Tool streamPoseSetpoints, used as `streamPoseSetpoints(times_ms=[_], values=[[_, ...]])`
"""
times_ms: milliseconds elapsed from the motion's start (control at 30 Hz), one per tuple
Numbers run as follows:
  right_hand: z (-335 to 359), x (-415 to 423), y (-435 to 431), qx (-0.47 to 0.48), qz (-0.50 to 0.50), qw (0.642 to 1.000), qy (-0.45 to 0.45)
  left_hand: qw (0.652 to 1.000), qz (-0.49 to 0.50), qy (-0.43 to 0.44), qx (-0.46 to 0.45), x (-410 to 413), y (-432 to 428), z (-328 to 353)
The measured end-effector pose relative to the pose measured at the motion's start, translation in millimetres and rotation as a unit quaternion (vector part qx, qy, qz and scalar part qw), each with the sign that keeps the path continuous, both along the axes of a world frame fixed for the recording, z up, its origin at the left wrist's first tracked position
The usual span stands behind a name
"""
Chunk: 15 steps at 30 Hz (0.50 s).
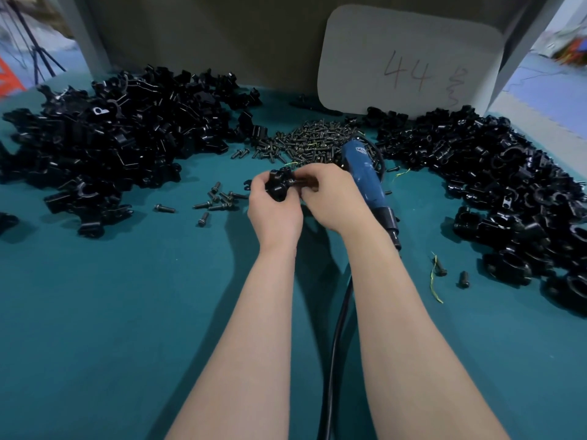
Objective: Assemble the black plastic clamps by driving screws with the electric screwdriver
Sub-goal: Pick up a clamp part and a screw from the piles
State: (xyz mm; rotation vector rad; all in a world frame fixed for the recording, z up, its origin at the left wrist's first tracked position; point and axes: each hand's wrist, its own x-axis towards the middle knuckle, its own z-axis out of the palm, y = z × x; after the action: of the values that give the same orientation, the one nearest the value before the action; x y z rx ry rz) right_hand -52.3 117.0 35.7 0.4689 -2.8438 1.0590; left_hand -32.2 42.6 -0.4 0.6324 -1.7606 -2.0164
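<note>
your left hand (273, 206) grips one black clamp (279, 184) at the centre of the frame, fingers curled round its left and lower side, and holds it above the green table (111, 312). your right hand (330, 198) pinches the right side of the same clamp, fingertips closed together. whether a screw sits under those fingertips cannot be told.

the electric screwdriver (367, 182), with a blue body, lies on the table just right of your right hand. neither hand holds it. its black bit end points to the lower right. its cable (336, 328) runs down between your forearms to the bottom edge.

the screw heap (311, 138) lies above the hands, at upper centre. loose screws (219, 198) lie just left of your left hand. a left heap of clamp parts (104, 131) fills the upper left, and a right heap of clamp parts (495, 173) fills the right side. a card (409, 61) marked "44" stands at the upper right, behind the screw heap.
</note>
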Motion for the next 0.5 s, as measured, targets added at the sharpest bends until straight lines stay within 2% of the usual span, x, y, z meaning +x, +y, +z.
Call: streamPoseSetpoints(times_ms=[267,367,500], values=[[2,-5,4,-0.038,-0.053,0.996,-0.068,0.989,0.001,0.000,-0.147,4,7,-2],[2,-7,7,-0.043,-0.085,0.994,-0.056,0.988,-0.001,0.006,-0.152,4,7,-3],[1,-8,11,-0.121,-0.122,0.984,-0.044,0.993,0.008,-0.005,-0.120,3,3,-2]])
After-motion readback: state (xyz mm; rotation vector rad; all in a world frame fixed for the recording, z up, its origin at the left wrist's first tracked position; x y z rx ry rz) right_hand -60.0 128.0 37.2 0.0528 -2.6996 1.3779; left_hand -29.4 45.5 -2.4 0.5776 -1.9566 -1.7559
